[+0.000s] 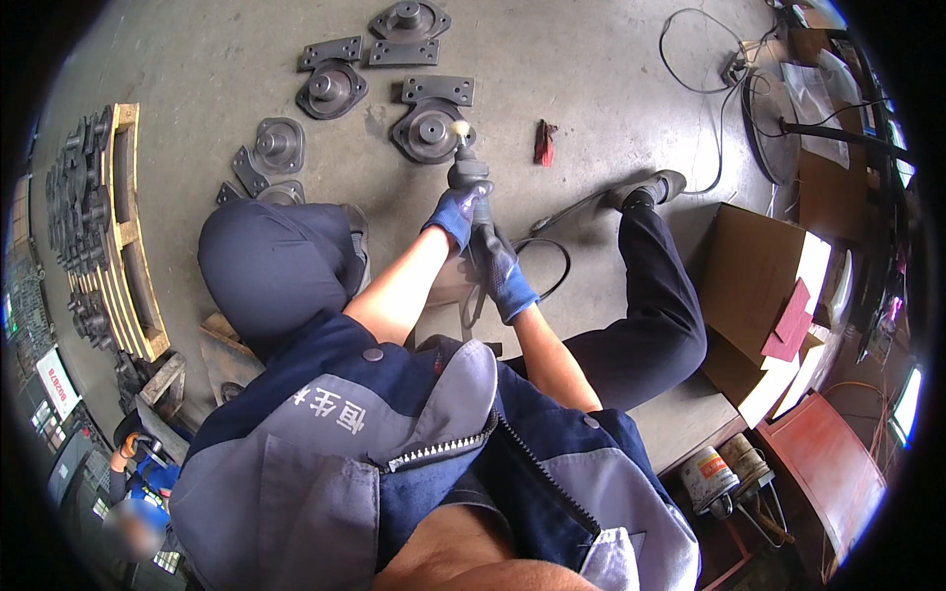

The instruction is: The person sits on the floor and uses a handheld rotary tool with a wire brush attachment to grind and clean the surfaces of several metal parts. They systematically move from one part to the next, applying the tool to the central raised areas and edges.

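Both my hands, in blue and grey gloves, grip a dark die grinder (469, 171) with a cord. My left hand (456, 212) is wrapped round its body near the front. Behind it, my right hand (503, 270) holds the rear end. The grinder's small pale round tip (460, 128) is over the right side of a dark metal flange (424, 144) with a round centre boss; whether it touches cannot be told. A drilled metal plate (438, 91) adjoins the flange's far side. Other flanges with plates, including one flange (332, 89), lie left and farther away.
A red cloth (545, 143) lies on the floor to the right. Beyond my right leg stand a cardboard box (754, 271) and paint cans (709, 477). Cables loop at the far right. On the left is a wooden pallet (128, 231) of metal parts; another person (148, 483) is lower left.
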Available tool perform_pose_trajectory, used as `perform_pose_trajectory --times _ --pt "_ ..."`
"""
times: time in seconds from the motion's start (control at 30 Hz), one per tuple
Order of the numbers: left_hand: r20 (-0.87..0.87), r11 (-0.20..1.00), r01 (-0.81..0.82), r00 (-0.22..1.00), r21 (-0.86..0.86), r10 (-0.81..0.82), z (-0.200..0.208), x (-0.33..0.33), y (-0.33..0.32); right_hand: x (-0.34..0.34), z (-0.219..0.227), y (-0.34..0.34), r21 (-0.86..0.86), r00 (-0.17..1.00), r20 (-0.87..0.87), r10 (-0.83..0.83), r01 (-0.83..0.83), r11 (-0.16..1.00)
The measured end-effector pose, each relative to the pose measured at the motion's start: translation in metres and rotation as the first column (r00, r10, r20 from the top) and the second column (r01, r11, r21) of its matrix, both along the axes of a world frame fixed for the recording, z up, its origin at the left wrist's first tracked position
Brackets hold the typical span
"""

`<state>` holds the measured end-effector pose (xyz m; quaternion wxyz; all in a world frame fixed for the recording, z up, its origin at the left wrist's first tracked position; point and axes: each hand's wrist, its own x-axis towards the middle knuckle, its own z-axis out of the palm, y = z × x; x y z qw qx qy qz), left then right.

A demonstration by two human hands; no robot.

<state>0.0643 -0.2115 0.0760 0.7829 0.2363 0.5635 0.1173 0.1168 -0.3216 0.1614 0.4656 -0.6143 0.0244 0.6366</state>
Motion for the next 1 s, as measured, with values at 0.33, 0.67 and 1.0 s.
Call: perform_pose_trajectory --times 0.33,0.67,1.0 --pt "-0.084 0.998 0.031 0.996 -0.048 -0.035 0.035 0.001 0.006 -0.002 -0.024 -0.009 0.121 0.992 0.099 0.072 -0.083 0.989" --pt "-0.106 0.994 0.107 0.989 0.004 -0.106 0.026 0.000 0.010 0.000 -0.045 -0.016 0.288 0.969 0.225 0.106 -0.170 0.942" --pt "-0.058 0.998 -0.019 0.998 -0.053 0.016 -0.004 0.003 -0.001 0.016 -0.011 -0.001 0.006 0.995 -0.088 0.039 -0.039 0.999"
